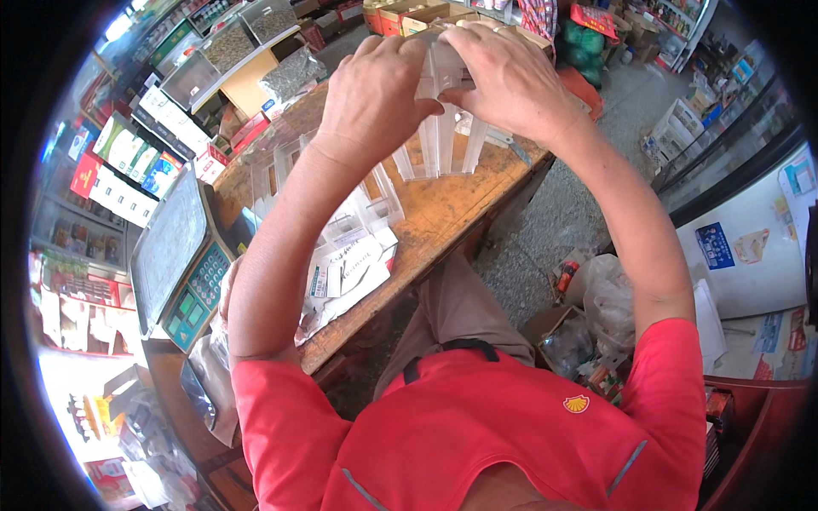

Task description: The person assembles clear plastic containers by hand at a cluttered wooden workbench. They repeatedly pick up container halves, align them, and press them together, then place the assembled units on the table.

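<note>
Gripping a clear plastic rack [439, 128] from above, both hands sit at the top centre of the head view, the only view given. The left hand [371, 94] lies curled over the rack's upper left part, fingers bent down onto it and the thumb pressed against its front; the right hand [511, 81] covers the upper right part, thumb and fingers closed on the top edge. Both hands are clamped on the same piece, and how far the fingers wrap behind it cannot be told. The rack stands upright on the wooden table [443, 217], its slim transparent legs reaching down to the boards just below the hands. Lower and to the left of it, more clear plastic pieces [358, 213] lie near the forearm, and beside them a stack of white cards [349, 272] near the table's edge. A weighing scale [175, 255] with a green keypad fills the left of the frame, with shelves of packets behind it. The step in hand looks like pressing or seating the top part of the rack onto its uprights. Judged from this, the next move calls for even downward pressure from both hands, the legs kept square on the boards, since thin plastic of this kind may flex or slip sideways.
</note>
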Available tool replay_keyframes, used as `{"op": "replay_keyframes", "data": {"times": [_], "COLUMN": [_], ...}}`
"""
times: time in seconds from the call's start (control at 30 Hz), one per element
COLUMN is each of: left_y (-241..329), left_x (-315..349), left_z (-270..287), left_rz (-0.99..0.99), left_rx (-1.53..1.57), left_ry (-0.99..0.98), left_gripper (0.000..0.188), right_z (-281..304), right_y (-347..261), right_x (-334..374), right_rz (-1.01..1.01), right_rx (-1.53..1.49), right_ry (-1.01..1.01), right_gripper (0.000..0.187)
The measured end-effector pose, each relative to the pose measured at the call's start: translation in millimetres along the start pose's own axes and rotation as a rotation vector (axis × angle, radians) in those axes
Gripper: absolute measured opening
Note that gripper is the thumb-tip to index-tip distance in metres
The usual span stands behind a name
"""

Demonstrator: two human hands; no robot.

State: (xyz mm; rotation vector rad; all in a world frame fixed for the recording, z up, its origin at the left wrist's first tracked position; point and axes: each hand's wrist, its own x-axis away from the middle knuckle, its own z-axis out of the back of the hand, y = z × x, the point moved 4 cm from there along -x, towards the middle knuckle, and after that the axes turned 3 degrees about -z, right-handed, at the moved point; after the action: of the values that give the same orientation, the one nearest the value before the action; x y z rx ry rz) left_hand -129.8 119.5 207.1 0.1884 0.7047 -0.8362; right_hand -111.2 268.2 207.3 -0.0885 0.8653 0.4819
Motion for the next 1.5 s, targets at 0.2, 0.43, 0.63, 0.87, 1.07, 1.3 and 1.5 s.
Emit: {"op": "replay_keyframes", "data": {"times": [0.2, 0.43, 0.63, 0.87, 1.07, 1.3, 1.5], "left_y": [-11.0, -6.2, 13.3, 6.4, -10.1, -17.8, -11.7], "left_x": [-0.9, -6.2, 14.8, 11.7, -5.0, -0.7, 14.9], "left_z": [-8.5, -4.4, 11.7, 10.4, 4.7, -2.9, -19.2], "left_rz": [-0.019, -0.047, -0.090, -0.070, 0.021, -0.026, -0.141], "left_rx": [0.001, 0.005, -0.041, 0.049, 0.136, 0.131, 0.078], "left_ry": [-0.007, 0.028, 0.103, 0.024, -0.123, -0.193, 0.072], "left_gripper": [0.064, 0.061, 0.062, 0.054, 0.049, 0.050, 0.050], "right_z": [-9.2, 5.2, 20.4, 8.0, 22.8, -5.7, -8.2], "right_y": [0.8, 0.0, -17.1, -8.9, -11.6, -22.8, -15.5], "right_x": [-3.6, -16.0, 1.7, -13.5, -27.4, -13.6, 3.6], "right_rz": [-0.036, -0.108, 0.165, -0.123, -0.283, -0.168, -0.020], "right_rx": [-0.094, -0.276, 0.081, -0.157, -0.379, -0.166, -0.094], "right_ry": [-0.075, -0.205, 0.067, -0.275, -0.526, -0.457, -0.174], "right_gripper": [0.054, 0.038, 0.050, 0.045, 0.037, 0.040, 0.020]}}
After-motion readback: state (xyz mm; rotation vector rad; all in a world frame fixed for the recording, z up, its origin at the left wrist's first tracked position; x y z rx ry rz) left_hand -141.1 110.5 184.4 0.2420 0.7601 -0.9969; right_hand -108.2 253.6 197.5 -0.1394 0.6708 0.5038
